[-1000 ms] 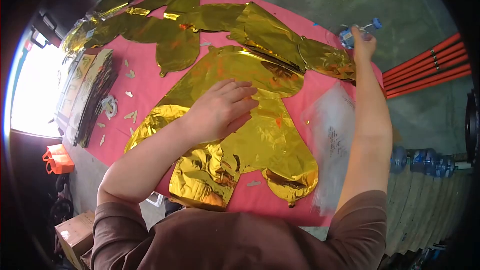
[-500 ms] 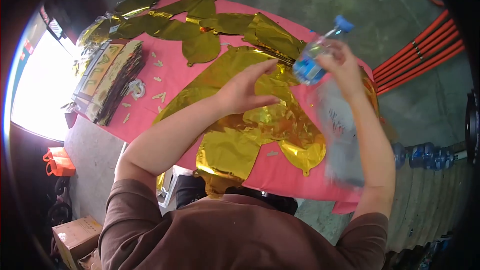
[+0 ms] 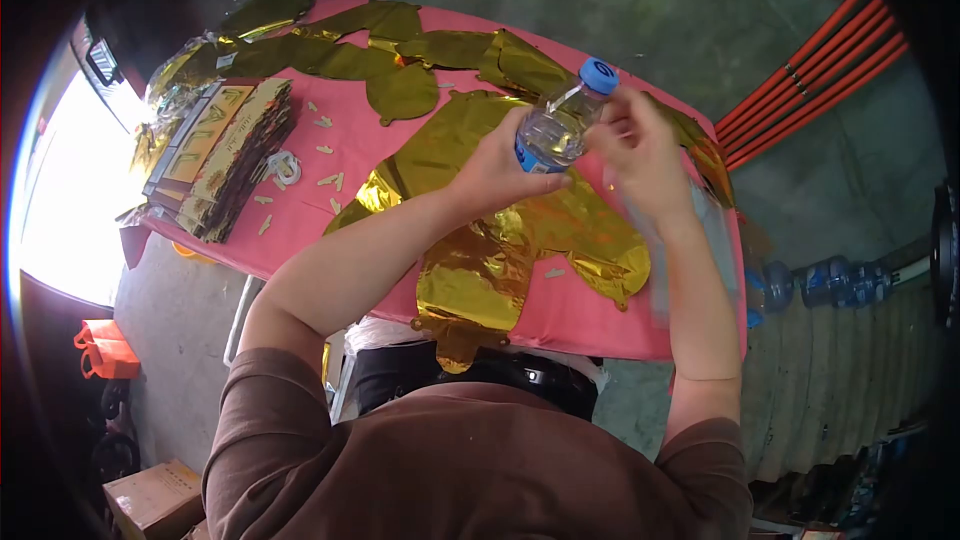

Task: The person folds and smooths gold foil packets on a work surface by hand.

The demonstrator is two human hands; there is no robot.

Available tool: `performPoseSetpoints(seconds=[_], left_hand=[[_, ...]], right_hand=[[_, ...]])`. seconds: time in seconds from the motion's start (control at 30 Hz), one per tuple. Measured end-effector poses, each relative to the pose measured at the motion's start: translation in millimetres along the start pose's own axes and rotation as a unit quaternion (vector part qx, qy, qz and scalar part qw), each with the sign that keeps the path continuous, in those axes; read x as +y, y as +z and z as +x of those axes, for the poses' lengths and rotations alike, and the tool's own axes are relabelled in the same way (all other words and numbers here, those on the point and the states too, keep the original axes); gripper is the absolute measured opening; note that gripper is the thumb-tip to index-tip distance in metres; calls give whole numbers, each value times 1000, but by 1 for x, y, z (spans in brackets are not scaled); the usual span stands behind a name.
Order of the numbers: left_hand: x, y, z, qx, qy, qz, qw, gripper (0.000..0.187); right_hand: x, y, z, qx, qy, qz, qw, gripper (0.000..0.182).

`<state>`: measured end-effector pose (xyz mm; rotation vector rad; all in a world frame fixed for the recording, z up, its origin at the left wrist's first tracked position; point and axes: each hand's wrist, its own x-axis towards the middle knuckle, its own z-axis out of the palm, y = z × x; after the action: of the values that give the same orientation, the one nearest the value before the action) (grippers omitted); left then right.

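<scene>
A clear plastic water bottle with a blue cap and blue label is tilted above the table, its cap pointing up and to the right. My left hand is wrapped around the bottle's lower part. Beside the upper part is my right hand, its fingers loosely curled and apart just below the cap; whether a fingertip touches the bottle is hard to see. Under both hands lies a large gold foil balloon, flat and uninflated, one end hanging over the near table edge.
More flat gold foil balloons lie along the far side of the pink-covered table. At the left are a stack of printed packs, a white ribbon coil and several small pale strips. Clear plastic lies at the right edge.
The bottle has moved left from my right hand into my left hand, which has closed around it. My right hand has moved left with it and loosened its hold.
</scene>
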<state>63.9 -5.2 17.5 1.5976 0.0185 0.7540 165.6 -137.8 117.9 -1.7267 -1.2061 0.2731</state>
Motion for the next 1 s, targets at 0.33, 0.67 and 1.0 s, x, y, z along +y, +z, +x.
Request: performPoseSetpoints(seconds=[0.33,0.67,1.0], left_hand=[[8,2,-6,3,73,286,955,70],[-1,0,-9,-168,-11,112,979,70],[5,-7,-7,-322,-170,-112,924,64]], right_hand=[[-27,-21,0,68,-49,-238,968,22],[-15,-24,-15,48,-120,-203,971,20],[-22,-44,-24,-73,-203,-285,934,15]])
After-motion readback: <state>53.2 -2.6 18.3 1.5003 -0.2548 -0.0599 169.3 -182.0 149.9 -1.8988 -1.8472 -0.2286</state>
